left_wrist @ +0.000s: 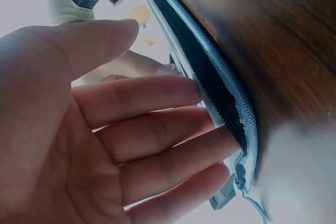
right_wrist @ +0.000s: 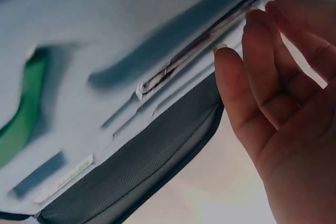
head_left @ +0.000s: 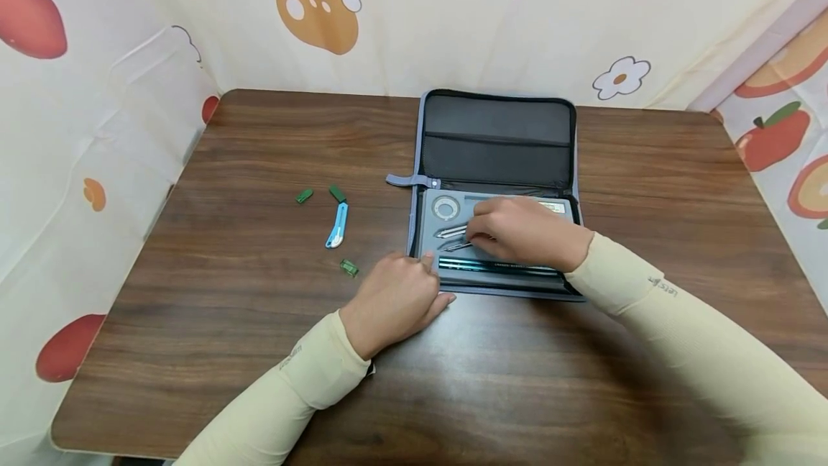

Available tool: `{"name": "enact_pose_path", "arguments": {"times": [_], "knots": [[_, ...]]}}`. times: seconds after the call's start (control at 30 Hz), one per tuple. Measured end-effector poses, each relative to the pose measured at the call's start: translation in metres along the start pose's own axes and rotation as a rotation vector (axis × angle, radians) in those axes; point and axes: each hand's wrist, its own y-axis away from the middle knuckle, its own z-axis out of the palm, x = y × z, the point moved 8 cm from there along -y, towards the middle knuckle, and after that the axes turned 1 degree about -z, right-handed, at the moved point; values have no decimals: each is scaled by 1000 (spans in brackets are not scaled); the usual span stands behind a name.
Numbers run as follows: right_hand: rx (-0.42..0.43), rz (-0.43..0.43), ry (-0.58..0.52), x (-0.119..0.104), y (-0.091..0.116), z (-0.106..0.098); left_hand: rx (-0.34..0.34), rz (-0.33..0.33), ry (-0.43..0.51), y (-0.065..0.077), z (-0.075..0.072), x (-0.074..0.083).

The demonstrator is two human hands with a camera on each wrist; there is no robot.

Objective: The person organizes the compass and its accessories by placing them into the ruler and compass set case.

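A zip case point(head_left: 498, 138) lies unfolded on the table, its grey tray point(head_left: 430, 207) nearest me. Slim metal compasses point(head_left: 451, 232) lie in the tray's slots. My right hand point(head_left: 524, 232) is over the tray, its fingertips pinching a metal compass point(right_wrist: 173, 66) that lies along its slot. Below that hand runs a dark teal pencil point(head_left: 491, 265). My left hand point(head_left: 394, 300) is at the case's front left corner. Its straight fingers touch the zipped edge point(left_wrist: 210, 98) in the left wrist view.
Left of the case, a blue utility knife point(head_left: 337, 226) lies beside a dark green block point(head_left: 337, 193), another green piece point(head_left: 305, 195) and a clear green sharpener-like piece point(head_left: 349, 267). A round tape roll point(head_left: 445, 208) sits in the tray. The strap point(head_left: 409, 180) sticks out leftward.
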Motion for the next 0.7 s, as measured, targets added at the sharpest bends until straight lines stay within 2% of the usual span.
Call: {"name": "enact_pose_path", "arguments": {"times": [0.1,0.3,0.7], "knots": [[2,5,-19,-1,-6,2,5,2,2,0,-1,-1],[-49,43,-66,4,-10,8,-2,3,13,-1,-1,-1],[-91,66,-12,5,-14,11,-11,-6,7,-1,0,-1]]}}
